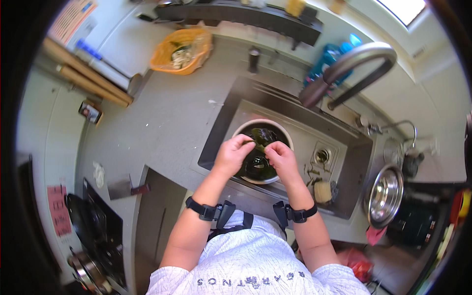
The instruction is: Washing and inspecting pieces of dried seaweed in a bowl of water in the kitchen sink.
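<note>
Both my hands are raised over a round pale-rimmed bowl (285, 132) that stands in a stainless-steel sink (298, 138). Between thumb and fingers, my left hand (231, 155) pinches one end of a dark green leafy piece (260, 147), perhaps seaweed. The other end is pinched by my right hand (283, 160). Dark, shiny leafy matter (267, 135) fills much of the bowl, with reflections that suggest water. My wrists and hands cover part of the rim.
Green scraps (313, 172) lie near the drain (323, 156), with a sponge (323, 191) and a scourer (334, 191). A faucet (354, 55) arches over the sink. A cleaver (121, 188) rests at the counter's edge; an orange basket (162, 61) stands behind. A metal basin (385, 197) leans right.
</note>
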Tool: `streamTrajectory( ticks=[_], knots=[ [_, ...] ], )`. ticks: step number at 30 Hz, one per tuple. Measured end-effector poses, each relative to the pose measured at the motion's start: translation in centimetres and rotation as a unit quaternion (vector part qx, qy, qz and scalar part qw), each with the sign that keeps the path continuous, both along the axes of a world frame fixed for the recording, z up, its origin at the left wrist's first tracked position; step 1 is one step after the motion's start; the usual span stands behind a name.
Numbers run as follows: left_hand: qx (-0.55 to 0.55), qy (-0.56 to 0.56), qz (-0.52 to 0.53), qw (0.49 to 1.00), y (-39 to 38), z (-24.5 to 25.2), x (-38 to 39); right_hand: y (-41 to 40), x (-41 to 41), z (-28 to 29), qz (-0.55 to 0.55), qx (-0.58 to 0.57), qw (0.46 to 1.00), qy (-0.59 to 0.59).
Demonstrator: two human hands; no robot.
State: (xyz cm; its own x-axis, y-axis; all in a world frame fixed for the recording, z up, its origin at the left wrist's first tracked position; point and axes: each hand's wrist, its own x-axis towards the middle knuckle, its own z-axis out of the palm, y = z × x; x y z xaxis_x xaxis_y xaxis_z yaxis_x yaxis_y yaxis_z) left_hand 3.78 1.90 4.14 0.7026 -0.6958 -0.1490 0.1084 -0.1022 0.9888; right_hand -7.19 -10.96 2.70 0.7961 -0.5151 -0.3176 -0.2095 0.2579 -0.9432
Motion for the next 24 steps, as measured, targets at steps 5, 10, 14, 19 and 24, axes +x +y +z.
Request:
streamTrajectory(
  ticks=[5,10,14,19,24],
  knots=[
    [0.029,0.054,-0.038,0.997,-0.4,0.4,-0.2,-1.0,-1.8,-1.1,-0.04,-0.014,0.999,-0.007],
    [-0.021,0.083,-0.016,0.996,0.0,-0.4,-0.6,-2.0,-4.5,-1.7,-0.061,-0.076,0.995,0.009],
    [-0.027,0.124,-0.003,0.992,0.2,0.1,-0.2,-3.7,-7.6,-2.6,-0.088,-0.156,0.98,0.087],
    [-0.017,0.125,-0.028,0.992,0.0,0.2,0.1,-5.4,-11.7,-1.9,-0.074,-0.421,0.849,0.31],
    [0.0,0.123,-0.05,0.991,-0.4,0.2,-0.2,-5.6,-13.8,-2.7,-0.034,-0.44,0.801,0.405]
  ],
)
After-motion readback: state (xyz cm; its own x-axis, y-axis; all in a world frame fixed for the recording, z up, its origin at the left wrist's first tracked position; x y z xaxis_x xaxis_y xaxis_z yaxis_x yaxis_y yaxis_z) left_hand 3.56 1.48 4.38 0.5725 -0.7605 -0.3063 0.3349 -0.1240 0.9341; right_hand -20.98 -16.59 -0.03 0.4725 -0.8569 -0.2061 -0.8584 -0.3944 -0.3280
